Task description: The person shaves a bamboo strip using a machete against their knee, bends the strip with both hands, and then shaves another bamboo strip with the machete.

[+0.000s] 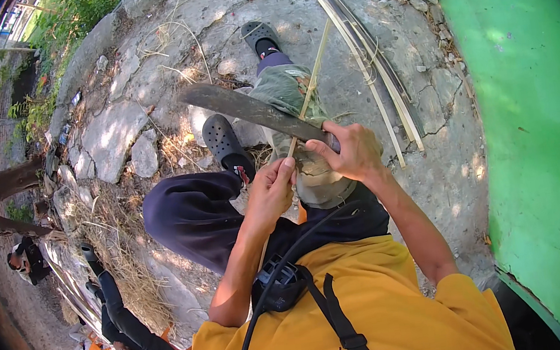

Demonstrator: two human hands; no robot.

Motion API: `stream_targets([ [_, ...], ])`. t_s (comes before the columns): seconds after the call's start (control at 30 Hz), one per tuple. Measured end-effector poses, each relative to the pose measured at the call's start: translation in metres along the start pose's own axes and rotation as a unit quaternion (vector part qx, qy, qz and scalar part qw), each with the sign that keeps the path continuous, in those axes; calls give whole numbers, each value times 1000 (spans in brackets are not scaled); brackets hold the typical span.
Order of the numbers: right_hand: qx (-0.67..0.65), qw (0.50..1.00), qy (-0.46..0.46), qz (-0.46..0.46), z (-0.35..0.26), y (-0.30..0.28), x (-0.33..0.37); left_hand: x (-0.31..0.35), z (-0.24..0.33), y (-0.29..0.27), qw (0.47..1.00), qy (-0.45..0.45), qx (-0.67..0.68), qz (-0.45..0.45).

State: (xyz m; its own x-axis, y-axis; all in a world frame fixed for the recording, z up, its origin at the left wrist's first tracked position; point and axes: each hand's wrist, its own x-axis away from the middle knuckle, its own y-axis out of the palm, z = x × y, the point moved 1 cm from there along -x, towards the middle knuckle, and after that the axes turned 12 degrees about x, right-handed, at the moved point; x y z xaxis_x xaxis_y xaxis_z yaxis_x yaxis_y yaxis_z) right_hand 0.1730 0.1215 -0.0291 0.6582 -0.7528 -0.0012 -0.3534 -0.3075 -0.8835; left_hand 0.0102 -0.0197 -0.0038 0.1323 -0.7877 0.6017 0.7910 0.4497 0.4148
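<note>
My right hand (354, 152) is closed round the near end of a machete (237, 107), whose long dark blade points up and left across my raised leg. A thin pale bamboo strip (315, 73) meets the blade and slants from the far right down toward my lap. My left hand (271, 190) pinches this strip between thumb and fingers, just nearer to me than the blade. A worn green and khaki cloth (323, 182) covers my right knee and shin beneath the work. The machete's handle is mostly hidden in my right hand.
A tied bundle of long bamboo strips (379, 68) lies on cracked concrete at the right. Beyond it stands a green wall (530, 109). Dry fibres (126, 264) litter the left ground, near a seated person in dark clothes (131, 333). A tree trunk (2, 188) leans farther left.
</note>
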Motion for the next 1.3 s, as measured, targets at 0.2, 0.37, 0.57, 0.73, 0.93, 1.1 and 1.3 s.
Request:
stream_targets([
  [0.2, -62, 998, 19, 12, 1, -6, 1, 5, -6, -5, 998, 37, -58, 0],
  [0.37, -20, 1000, -5, 4, 2, -3, -6, -14, -14, -11, 994, 78, -76, -10],
  [0.57, -55, 998, 36, -19, 9, -5, -4, 6, -12, -14, 992, 55, -112, 23],
  [0.73, -7, 1000, -19, 6, 2, -7, 0, -20, -16, -10, 938, 230, -254, 51],
  [0.93, -55, 997, 53, -27, 7, -9, -6, 24, -2, 6, 905, 190, -360, 127],
  [1.1, -33, 999, 10, -17, -1, -8, 1, 2, -2, 11, 840, 308, -424, 136],
  [1.3, -43, 998, 21, -34, 0, -5, -3, 13, 6, 12, 806, 317, -478, 145],
])
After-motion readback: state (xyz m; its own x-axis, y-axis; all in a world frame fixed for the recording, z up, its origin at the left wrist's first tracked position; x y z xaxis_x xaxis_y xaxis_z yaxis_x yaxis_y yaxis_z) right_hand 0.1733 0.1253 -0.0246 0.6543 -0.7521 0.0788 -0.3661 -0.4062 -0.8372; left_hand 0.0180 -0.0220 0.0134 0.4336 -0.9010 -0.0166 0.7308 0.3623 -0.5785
